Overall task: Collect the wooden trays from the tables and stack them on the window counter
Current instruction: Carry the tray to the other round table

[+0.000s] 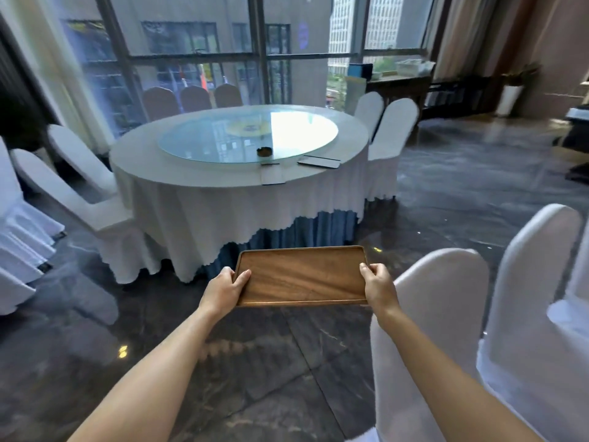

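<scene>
I hold an empty wooden tray [302, 275] level in front of me, above the dark floor. My left hand [224, 288] grips its left short edge, thumb on top. My right hand [377, 285] grips its right short edge the same way. Ahead stands a round table [197, 173] with a white cloth and a glass turntable. Two flat trays lie on its near rim, one pale [272, 175] and one dark-edged [318, 161]. A dark wooden counter [398, 82] stands by the window at the back right.
White-covered chairs [430, 314] stand close on my right and others [79, 193] ring the table on the left. A small ashtray [264, 151] sits on the turntable. Boxes [360, 71] rest on the counter. The polished dark floor [446, 193] opens toward the right.
</scene>
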The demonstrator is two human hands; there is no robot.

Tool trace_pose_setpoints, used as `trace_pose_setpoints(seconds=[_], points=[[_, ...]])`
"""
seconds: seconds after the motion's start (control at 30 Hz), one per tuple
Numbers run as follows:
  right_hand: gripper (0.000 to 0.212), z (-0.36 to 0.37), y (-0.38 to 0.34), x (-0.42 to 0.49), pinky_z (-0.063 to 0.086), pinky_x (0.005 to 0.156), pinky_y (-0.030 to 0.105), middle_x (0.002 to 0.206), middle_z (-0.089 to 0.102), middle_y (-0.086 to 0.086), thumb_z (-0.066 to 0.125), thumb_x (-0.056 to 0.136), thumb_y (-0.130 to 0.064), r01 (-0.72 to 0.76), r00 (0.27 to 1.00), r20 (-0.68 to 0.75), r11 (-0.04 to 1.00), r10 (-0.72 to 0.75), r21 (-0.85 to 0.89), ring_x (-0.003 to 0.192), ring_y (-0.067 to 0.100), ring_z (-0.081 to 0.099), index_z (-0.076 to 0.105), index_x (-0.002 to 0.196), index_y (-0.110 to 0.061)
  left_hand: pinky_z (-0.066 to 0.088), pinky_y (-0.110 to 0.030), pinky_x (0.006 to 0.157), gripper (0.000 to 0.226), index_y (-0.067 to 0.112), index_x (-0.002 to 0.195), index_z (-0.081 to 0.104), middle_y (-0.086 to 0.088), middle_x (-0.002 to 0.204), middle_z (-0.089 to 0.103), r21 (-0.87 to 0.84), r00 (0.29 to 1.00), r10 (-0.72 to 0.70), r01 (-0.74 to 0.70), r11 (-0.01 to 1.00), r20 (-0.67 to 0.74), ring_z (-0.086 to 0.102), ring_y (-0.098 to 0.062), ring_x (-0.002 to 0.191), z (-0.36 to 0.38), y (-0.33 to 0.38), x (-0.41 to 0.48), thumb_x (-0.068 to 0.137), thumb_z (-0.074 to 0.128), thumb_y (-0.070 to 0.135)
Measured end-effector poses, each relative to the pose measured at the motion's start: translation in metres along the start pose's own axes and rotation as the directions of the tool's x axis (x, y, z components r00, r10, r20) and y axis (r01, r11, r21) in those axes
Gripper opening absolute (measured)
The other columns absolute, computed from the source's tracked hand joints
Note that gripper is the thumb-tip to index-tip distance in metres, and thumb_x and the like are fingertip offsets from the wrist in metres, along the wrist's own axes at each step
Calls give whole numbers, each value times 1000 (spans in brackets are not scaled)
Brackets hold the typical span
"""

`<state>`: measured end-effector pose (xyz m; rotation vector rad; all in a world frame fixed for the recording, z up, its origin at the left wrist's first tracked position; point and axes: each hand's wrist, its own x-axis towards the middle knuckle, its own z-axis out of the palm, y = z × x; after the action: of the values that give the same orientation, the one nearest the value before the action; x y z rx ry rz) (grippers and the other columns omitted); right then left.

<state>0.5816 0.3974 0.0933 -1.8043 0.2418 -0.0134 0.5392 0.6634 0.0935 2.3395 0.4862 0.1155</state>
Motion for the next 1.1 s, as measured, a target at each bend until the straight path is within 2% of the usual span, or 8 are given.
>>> trace_pose_setpoints(seconds=[0.17,0.4,0.63,0.83,0.93,1.0,1.07,1.1], points=[[18,43,-33,89,37,78,30,97,54,7,40,98,-26,13,995,96,999,-17,40,91,23,50,47,101,-9,34,-34,75,36,7,88,43,-11,92,55,17,997,-55,56,998,-51,53,-31,92,-11,12,91,92,43,43],[22,104,-66,210,45,87,40,100,54,9,35,99,-29,7,994,109,1000,-7,3,93,22,52,46,104,-10,34,-32,70,37,6,88,42,1,68,48,-26,996,-59,58,998,-61,49,-24,77,-14,26,219,92,43,43],[18,200,-71,334,40,64,27,85,50,1,33,100,-25,-38,992,119,999,42,-36,87,20,49,43,100,-9,33,-31,71,34,16,71,38,5,68,45,-34,996,-86,86,996,-4,48,-23,78,-4,-5,377,93,42,42],[23,277,-99,443,38,75,30,99,53,9,34,100,-25,-74,990,114,993,84,-89,89,21,51,48,107,-9,33,-32,68,37,18,65,34,2,68,45,-28,991,-118,120,992,55,48,-25,77,-8,-15,514,94,39,40],[31,293,-106,493,44,71,31,101,55,10,36,99,-27,-110,986,114,988,122,-111,90,22,54,49,117,-5,33,-34,68,37,17,67,35,1,67,46,4,984,-141,141,990,104,48,-26,76,3,-7,569,94,38,43],[36,298,-106,528,49,79,38,108,57,12,39,98,-28,-135,983,104,981,150,-141,96,26,57,48,123,-3,33,-33,67,39,17,65,34,2,67,45,16,979,-155,154,988,130,47,-25,74,17,-1,599,94,39,43],[37,301,-104,561,49,85,40,114,58,14,40,97,-27,-148,980,108,975,167,-167,99,27,57,49,124,-4,32,-32,61,40,18,63,33,2,65,44,30,977,-163,161,987,137,46,-22,67,30,6,623,94,39,42],[35,303,-104,579,48,79,37,111,58,13,40,97,-26,-146,979,117,974,167,-172,96,25,56,49,123,-4,31,-32,57,41,17,62,32,1,64,43,24,975,-173,171,985,140,43,-19,62,36,10,635,94,39,41]])
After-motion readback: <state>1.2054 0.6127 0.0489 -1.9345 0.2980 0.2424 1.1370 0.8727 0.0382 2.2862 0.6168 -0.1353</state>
